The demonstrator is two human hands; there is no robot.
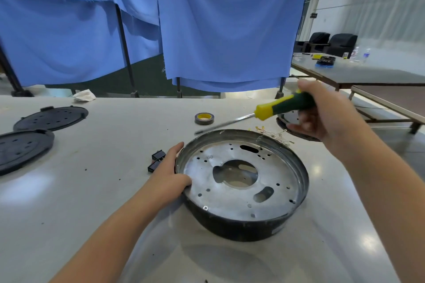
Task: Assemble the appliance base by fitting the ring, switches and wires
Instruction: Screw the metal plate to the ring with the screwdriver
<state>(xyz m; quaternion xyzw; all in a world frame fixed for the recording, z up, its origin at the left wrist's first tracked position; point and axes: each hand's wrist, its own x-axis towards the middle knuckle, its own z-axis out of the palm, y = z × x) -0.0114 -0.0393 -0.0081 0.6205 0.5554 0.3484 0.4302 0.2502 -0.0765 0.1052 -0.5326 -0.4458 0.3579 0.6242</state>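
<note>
I see the appliance base (241,181), a round black pan with a perforated silver floor and a large central opening, sitting on the pale table (92,202) just in front of me. My left hand (169,173) rests against its left rim, thumb hooked over the edge onto the metal floor, the other fingers lying fairly straight along the outer wall. My right hand (322,112) is raised above the far right side of the base, fingers curled tight round the green-and-yellow handle of a screwdriver (264,112); its shaft slants down to the left, the tip hovering over the table just beyond the base's far rim.

Two small black switches (157,159) lie on the table just beside my left hand. A tangle of thin wires (273,134) with yellowish ends sits behind the base. Behind my right hand a dark round part (289,122) lies on the table; it may be the ring, though most of it is hidden. A roll of tape (204,118) stands near the screwdriver tip. Two black perforated discs (49,118) rest at the far left.
</note>
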